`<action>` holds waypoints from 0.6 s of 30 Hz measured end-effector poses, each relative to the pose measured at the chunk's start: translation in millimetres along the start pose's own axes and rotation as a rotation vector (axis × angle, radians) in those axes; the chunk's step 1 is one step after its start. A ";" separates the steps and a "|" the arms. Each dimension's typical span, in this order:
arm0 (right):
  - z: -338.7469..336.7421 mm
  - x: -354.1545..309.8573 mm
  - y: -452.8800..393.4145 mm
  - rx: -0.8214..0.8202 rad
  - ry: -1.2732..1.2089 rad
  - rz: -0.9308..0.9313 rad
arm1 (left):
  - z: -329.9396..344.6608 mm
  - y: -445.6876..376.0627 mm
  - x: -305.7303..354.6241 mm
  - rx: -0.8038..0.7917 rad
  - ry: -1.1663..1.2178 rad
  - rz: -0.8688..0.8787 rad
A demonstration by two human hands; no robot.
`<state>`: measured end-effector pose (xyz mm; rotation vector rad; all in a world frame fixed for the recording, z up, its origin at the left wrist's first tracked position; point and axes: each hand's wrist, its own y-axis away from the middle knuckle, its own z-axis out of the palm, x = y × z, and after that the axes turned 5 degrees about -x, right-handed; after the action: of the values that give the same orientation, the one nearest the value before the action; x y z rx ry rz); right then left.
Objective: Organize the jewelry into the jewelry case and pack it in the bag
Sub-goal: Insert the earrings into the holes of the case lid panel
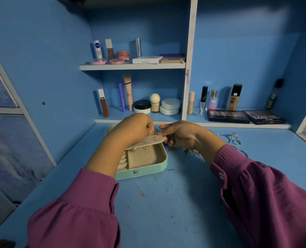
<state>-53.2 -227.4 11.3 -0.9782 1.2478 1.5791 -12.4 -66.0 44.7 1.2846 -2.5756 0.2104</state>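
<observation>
Hands over open jewelry case [145,171]; left hand [132,128] pinches earring [152,133]; right hand [180,134] grips panel [148,142].

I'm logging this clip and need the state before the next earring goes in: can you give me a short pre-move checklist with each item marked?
1. Jewelry case open on the desk: ok.
2. Earring panel lifted and steadied: ok, the right hand pinches its edge.
3. Left hand at the panel with fingers pinched together: ok; whether it holds an earring, cannot tell.
4. Studs already seated in the panel: ok, a few posts stick up.
5. Remaining jewelry packed: not ok, chains and rings lie on the desk right of the case.
6. Bag ready for packing: cannot tell, none in view.
</observation>
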 end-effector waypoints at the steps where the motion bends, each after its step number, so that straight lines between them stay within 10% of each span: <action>1: 0.0 0.0 -0.2 0.000 -0.003 0.001 | -0.1 -0.3 0.3 0.002 -0.018 -0.001; 18: -2.7 2.2 -5.3 0.006 -0.041 0.001 | -3.4 1.6 7.3 -0.037 -0.142 0.020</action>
<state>-48.7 -229.1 7.2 -0.9369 1.2245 1.5879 -17.4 -69.9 50.0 1.3045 -2.6974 0.0771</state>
